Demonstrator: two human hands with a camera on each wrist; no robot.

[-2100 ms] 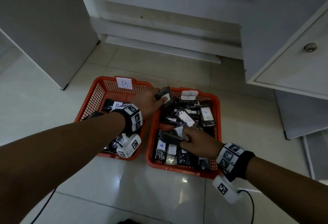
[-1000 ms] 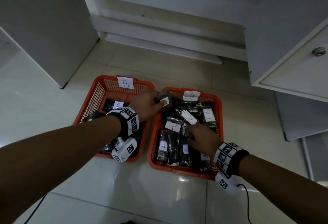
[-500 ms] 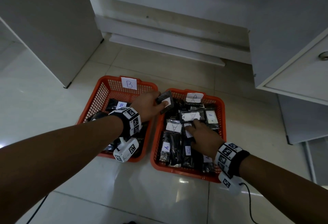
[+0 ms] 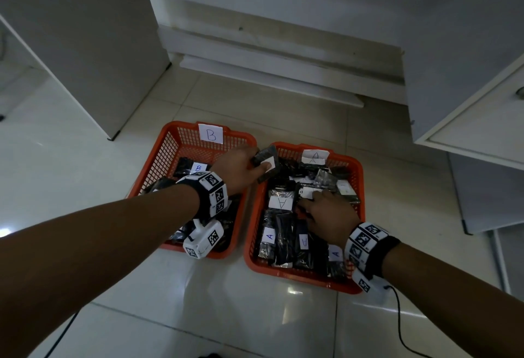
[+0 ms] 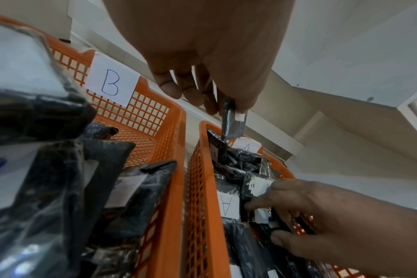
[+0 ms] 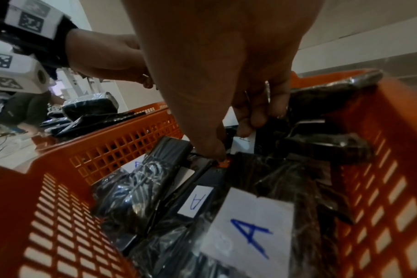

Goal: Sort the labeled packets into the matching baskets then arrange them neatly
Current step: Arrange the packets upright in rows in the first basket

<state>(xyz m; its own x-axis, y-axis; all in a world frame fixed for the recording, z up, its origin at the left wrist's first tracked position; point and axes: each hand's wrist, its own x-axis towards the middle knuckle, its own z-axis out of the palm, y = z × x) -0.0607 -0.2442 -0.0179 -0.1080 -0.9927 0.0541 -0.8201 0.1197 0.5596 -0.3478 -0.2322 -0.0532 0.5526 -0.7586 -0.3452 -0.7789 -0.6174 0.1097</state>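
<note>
A: left hand (image 4: 239,164) pinches 1 packet (image 4: 265,162) by its top edge, thumb on the white label, just above the rim between the 2 baskets.
B: Looks light, floppy, slick film. Right hand (image 4: 329,215)?
A: Fingers curled onto packets inside basket A (image 4: 357,176); firm grasp unclear. Basket B (image 4: 167,142) holds B packets left of it.

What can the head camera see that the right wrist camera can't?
Only the head view shows the B sign on the left basket, the A sign on the right basket, and the dark packet the left hand holds. Only the right wrist view shows the right hand's fingertips touching a white label. Both show both orange baskets, A-labelled packets, and both hands, including the right hand.
</note>
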